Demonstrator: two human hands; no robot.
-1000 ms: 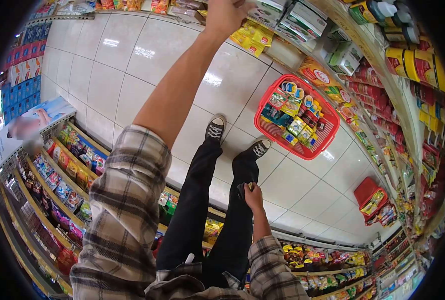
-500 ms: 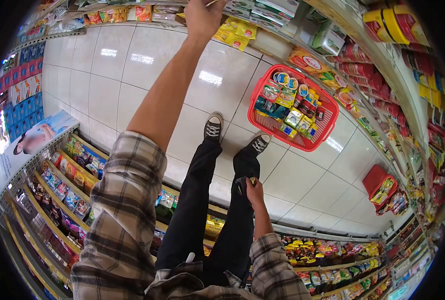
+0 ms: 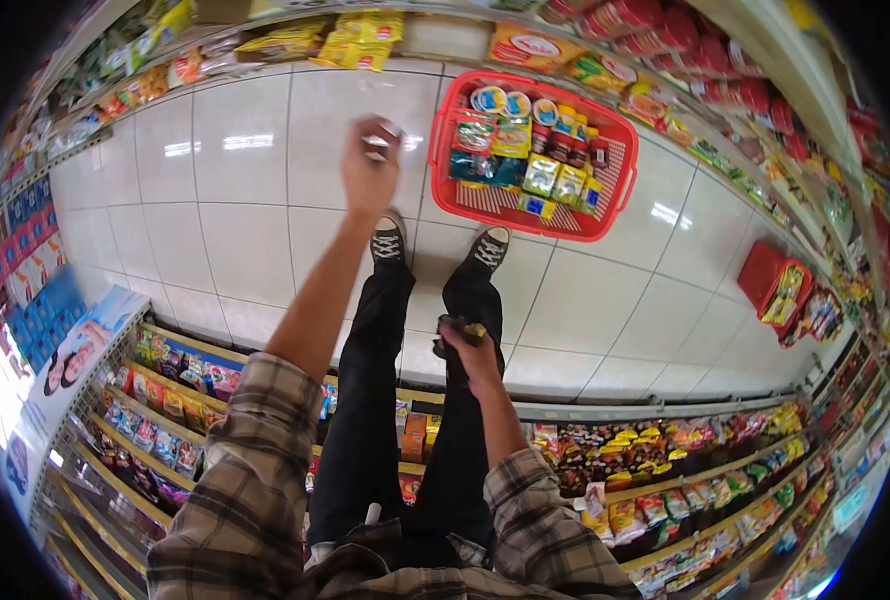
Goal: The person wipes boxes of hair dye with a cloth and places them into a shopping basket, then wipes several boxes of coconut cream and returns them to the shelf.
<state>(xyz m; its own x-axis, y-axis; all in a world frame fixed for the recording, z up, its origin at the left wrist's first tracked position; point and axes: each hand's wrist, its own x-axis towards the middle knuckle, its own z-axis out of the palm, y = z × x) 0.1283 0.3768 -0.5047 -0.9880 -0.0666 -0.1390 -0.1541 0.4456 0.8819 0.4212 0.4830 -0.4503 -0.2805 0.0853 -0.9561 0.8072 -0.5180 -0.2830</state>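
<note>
My left hand (image 3: 370, 175) is over the floor tiles, left of the red basket (image 3: 620, 195). Motion smears it, but its fingers curl round something small with dark and whitish parts that I cannot make out. Lower down, in front of my thigh, my right hand (image 3: 473, 358) grips a dark, crinkled packet (image 3: 447, 335) with a yellowish bit showing by the fingers. Inside the basket lie sachets (image 3: 475, 130), round-lidded cups (image 3: 517, 103), small dark bottles with yellow caps (image 3: 560, 147) and yellow-and-white packs (image 3: 542, 175).
Shelves of yellow packets (image 3: 360, 38) and red packages (image 3: 665, 35) curve along the far side. Behind my legs run racks of snack packets (image 3: 655, 455). A second red basket (image 3: 758, 272) with goods stands at the right. My shoes (image 3: 388, 240) are just below the first basket.
My left hand has come back from the far shelf towards me, over the floor. The right hand has risen slightly with its packet. The view has shifted, bringing the basket higher and further left.
</note>
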